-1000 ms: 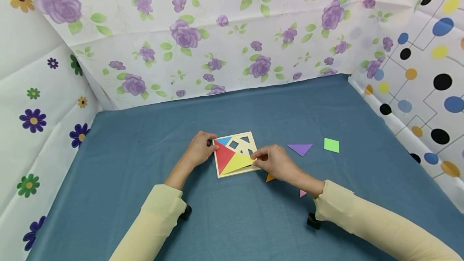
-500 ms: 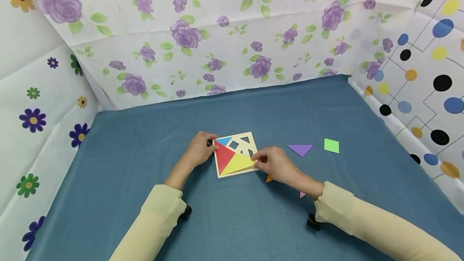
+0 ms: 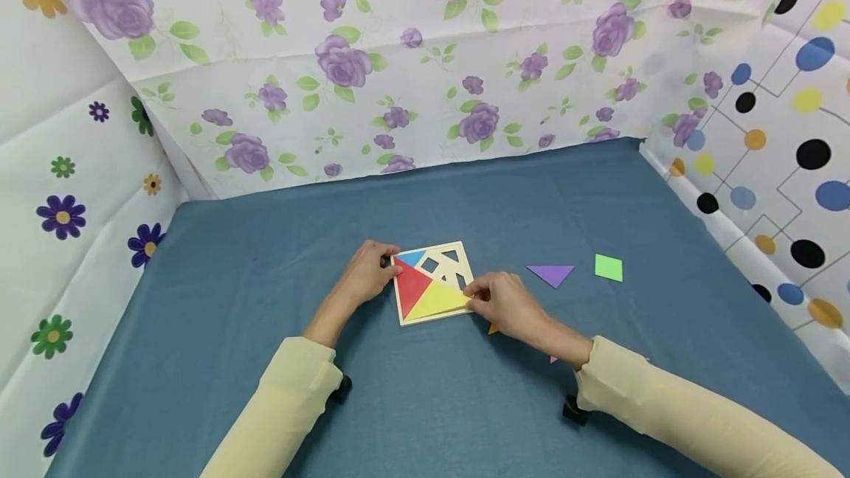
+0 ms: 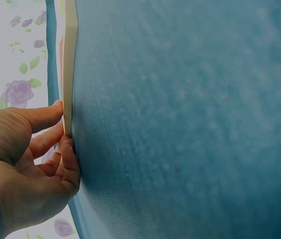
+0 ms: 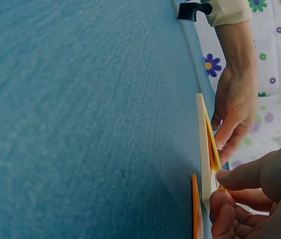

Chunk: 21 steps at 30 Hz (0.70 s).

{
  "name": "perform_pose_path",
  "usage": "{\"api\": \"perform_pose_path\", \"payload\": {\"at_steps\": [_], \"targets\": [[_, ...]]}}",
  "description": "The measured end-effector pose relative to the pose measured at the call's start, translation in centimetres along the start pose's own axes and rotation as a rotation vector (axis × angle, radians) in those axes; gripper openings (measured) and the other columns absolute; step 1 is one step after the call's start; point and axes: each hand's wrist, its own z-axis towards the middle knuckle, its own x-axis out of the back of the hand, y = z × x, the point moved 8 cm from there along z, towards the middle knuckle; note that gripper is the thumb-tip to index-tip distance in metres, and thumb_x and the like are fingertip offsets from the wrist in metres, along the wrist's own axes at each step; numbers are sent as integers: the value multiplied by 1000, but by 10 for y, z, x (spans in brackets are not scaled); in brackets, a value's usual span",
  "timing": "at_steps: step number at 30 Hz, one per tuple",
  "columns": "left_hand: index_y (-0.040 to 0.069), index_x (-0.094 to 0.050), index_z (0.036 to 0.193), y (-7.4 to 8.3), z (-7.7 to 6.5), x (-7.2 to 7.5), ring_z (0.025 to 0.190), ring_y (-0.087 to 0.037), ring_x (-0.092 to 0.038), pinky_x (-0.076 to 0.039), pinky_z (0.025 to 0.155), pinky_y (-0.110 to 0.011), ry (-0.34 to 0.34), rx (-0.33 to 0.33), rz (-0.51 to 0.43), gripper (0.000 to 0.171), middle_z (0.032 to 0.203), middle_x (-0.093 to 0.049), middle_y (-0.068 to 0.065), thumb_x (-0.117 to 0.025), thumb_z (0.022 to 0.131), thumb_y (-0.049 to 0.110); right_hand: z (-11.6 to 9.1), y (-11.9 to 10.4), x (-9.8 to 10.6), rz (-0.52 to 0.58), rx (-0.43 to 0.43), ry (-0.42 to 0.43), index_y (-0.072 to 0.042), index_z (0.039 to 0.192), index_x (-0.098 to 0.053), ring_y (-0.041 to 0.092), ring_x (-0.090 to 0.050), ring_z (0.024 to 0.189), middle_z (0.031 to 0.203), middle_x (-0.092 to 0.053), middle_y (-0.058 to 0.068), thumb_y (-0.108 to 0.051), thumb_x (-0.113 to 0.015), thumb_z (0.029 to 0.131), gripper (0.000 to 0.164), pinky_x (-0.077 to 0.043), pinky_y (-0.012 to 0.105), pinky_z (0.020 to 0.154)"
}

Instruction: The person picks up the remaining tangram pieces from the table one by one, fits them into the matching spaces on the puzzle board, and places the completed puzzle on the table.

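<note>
A square wooden tangram board lies on the cloth, with a blue triangle and a red triangle in it. My left hand grips its far left corner, thumb on top beside the red triangle. In the left wrist view, the thumb and fingers pinch the board's edge. My right hand pinches the right corner of a yellow triangle between thumb and fingers. In the right wrist view, the yellow triangle is tilted, its pinched end raised above the board. Cutout holes show in the board's far right part.
Right of the board lie a purple triangle and a green piece. An orange piece and a pink piece are mostly hidden under my right hand and forearm. Patterned cloth walls border the blue tabletop.
The yellow triangle has come down closer to the board, and the dark gap under its near edge has narrowed. My right hand has shifted slightly toward me with it. The left hand keeps its place.
</note>
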Motion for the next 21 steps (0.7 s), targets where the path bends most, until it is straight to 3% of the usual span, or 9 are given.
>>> {"api": "perform_pose_path", "payload": {"at_steps": [21], "targets": [[5,-62,142,0,0,0,111,-28,-51,-48,92,-43,6,-5,1,41,134,-52,-16,-67,103,16,-3,-1,-2,-81,25,35,1,102,-80,10,-54,69,83,-66,4,0,-78,90,12,-47,24,56]]}}
